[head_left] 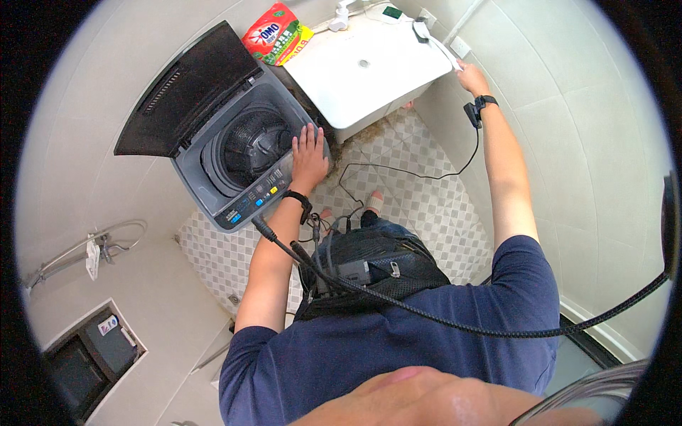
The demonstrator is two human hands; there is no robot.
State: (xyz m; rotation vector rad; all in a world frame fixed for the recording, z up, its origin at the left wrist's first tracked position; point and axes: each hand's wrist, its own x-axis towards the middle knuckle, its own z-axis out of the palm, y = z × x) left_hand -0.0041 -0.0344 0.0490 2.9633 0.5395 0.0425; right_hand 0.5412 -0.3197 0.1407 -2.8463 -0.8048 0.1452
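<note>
My left hand lies flat on the right front corner of a grey top-loading washing machine, fingers stretched out and holding nothing. The machine's dark lid stands raised, and the drum inside is in view. Out at the right, beside the white sink, my right hand is closed round the end of a long white handle. That handle runs up to a black-and-white brush head at the sink's far right corner. Fine detail of the brush is too small to tell.
A red and green detergent bag stands behind the sink's left end, near the white tap. A thin black cable hangs from my right wrist across the tiled floor. A black mesh bag hangs before me.
</note>
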